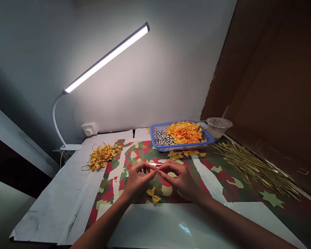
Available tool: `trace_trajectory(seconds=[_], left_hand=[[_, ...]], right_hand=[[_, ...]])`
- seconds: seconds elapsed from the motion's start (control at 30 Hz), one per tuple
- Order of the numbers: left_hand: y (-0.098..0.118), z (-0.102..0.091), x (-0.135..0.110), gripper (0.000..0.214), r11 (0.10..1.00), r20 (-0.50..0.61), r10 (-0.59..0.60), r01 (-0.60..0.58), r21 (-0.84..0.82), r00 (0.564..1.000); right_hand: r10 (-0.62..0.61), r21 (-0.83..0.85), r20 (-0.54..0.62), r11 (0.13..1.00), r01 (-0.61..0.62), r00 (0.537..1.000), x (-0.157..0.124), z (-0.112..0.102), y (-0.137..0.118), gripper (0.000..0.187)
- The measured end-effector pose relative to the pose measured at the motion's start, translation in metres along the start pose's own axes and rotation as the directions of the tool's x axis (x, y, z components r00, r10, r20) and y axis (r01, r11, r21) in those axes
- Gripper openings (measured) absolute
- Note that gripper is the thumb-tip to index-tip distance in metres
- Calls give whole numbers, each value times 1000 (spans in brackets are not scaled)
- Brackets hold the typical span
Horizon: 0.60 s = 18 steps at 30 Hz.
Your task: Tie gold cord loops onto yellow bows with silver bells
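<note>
Fingers: thumb and forefinger tips of both hands are closed in a pinch and meet tip to tip over the middle of the counter.
Held thing: small pale piece, gripped from both ends between the two pinches, just above the patterned sheet.
Long axis: the piece runs left to right, roughly level, from one pinch to the other.
Left hand: palm turned inward, wrist low, holding the piece's left end.
Right hand: mirrors it on the right end; neither hand is clearly nearer the piece.
Nearest loose thing: yellow bow, flat on the sheet just below the fingertips, between the wrists, touching neither hand.
Farther back: blue basket behind the hands, with silver beads at its left and folded yellow pieces heaped at its right.
Left side: tangle of gold loops, well apart from the left hand.
Right side: spread of gold strips and a plastic cup beyond the basket.
Overhead: lit lamp.
Hard to make out: what the pinched piece is; it is too small, glare washes it out, and the fingertips cover its ends.
</note>
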<state>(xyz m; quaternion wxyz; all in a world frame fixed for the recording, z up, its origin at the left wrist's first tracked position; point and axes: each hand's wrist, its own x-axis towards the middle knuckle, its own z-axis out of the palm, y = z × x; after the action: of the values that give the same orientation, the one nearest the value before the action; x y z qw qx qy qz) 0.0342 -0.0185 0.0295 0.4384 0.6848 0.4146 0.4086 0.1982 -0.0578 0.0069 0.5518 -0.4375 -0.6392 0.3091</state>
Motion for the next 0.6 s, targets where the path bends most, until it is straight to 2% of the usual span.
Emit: trace_trajectory(seconds=[0.6], left_hand=[[-2,-1,2,20,996,53,-59,62,-57,997]], right_hand=[[34,4,37,999,-34,999,1,-1,0,13]])
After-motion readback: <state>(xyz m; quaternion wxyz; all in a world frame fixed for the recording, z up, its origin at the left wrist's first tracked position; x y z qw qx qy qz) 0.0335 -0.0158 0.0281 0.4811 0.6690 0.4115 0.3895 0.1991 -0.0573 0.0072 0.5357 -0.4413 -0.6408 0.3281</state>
